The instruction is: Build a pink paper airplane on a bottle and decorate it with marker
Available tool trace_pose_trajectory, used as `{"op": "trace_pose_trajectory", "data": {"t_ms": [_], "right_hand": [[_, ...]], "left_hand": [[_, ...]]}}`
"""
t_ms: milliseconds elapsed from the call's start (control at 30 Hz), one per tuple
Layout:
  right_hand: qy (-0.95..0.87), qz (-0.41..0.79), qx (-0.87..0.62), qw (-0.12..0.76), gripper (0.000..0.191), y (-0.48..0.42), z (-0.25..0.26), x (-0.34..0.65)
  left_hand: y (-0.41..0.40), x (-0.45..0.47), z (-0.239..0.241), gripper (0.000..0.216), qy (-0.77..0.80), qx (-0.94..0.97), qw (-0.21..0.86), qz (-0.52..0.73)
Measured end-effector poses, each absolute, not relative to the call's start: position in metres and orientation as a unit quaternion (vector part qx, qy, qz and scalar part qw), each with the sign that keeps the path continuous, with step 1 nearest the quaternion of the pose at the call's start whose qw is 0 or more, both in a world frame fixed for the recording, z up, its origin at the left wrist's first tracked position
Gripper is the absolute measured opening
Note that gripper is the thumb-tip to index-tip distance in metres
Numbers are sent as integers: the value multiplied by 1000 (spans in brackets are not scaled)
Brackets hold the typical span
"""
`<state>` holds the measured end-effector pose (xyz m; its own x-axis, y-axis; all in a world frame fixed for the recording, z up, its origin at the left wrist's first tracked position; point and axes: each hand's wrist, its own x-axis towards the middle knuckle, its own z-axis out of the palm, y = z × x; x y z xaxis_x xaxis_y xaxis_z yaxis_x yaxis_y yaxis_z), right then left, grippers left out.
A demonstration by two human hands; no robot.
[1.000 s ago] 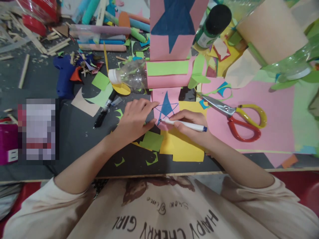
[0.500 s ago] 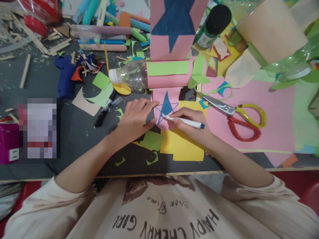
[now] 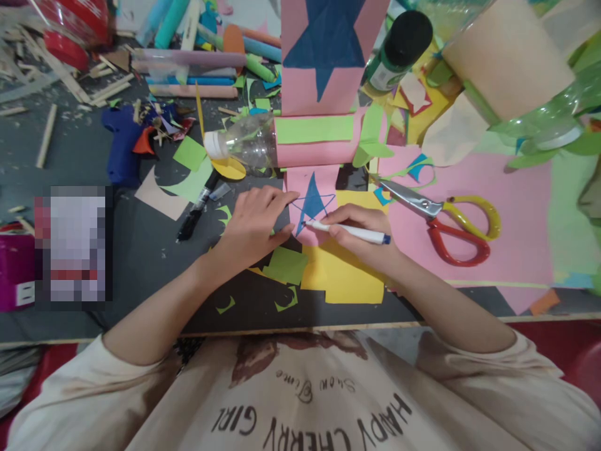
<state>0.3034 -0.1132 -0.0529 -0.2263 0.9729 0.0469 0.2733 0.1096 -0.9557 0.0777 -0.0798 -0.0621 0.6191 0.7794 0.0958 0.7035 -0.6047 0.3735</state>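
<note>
My right hand (image 3: 361, 224) is closed round a white marker (image 3: 366, 233) with a blue end. The marker's tip touches the lower left point of a blue star (image 3: 314, 203) drawn on a pink paper flap (image 3: 310, 178). Blue fills the star's middle and top; its side points show only as outlines. My left hand (image 3: 256, 216) lies open, fingertips against the flap's left edge. Above the flap lies a clear plastic bottle (image 3: 251, 141) wrapped in pink and green paper. Beyond it is a pink panel with a larger dark blue star (image 3: 323, 47).
Scissors (image 3: 436, 210) with red and yellow handles lie right on pink paper. A black marker (image 3: 200, 210) and a blue glue gun (image 3: 124, 147) lie left. A dark-capped bottle (image 3: 401, 50) stands behind. Yellow paper (image 3: 354, 275) and green scraps lie near the table's front edge.
The marker's tip has shifted slightly left and down within the star, with more blue at its lower left point. My left hand stays in place.
</note>
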Motion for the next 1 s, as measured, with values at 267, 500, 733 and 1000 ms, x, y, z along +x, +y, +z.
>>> {"op": "trace_pose_trajectory", "data": {"t_ms": [267,500,733,1000], "right_hand": [[-612,465,-513,384,19,-112,-56,303],[-646,457,-489,366,25,-112,-53,304],[-603,492,-493,389,30,-112,-55,304],[-571,497,-511,407,25,-110,-59,304]], "left_hand": [[-79,78,-61,38,410,892,142,129],[-80,77,-61,38,416,890,144,119],[-80,78,-63,38,421,886,151,124],[-79,77,-62,38,412,890,142,132]]}}
